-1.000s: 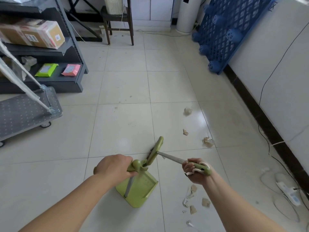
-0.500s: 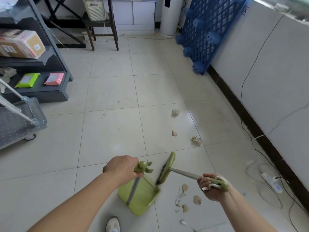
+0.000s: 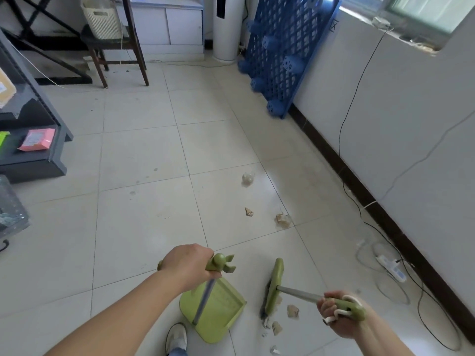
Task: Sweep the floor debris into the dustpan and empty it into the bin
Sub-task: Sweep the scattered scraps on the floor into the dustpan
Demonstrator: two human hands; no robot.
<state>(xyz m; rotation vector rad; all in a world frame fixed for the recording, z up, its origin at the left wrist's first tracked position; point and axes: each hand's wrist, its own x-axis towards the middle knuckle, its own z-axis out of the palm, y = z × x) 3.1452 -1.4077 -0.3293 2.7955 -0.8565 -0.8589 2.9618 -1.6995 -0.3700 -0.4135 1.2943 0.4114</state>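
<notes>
Dustpan (image 3: 218, 308): matt green plastic, smooth tray; shaft looks like dull grey metal.
Broom (image 3: 274, 286): matt green plastic head, dark bristles beneath, grey metal-looking shaft, green plastic grip with a white cord loop.
Floor (image 3: 144, 201): pale glazed tiles, glossy sheen near the right wall, faint scuffs.
Debris (image 3: 282, 220): crumpled brown paper scraps, rough-edged.
Pallet (image 3: 288, 47): blue moulded plastic lattice.
Basket (image 3: 101, 19): cream woven-look plastic.
Chair (image 3: 115, 47): dark wood.
Shelf (image 3: 38, 150): matt dark grey, probably metal.

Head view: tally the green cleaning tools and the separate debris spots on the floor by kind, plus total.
Dustpan: 1
Broom: 1
Far scraps: 3
Scrap cluster by the broom: 1
Total: 6
</notes>
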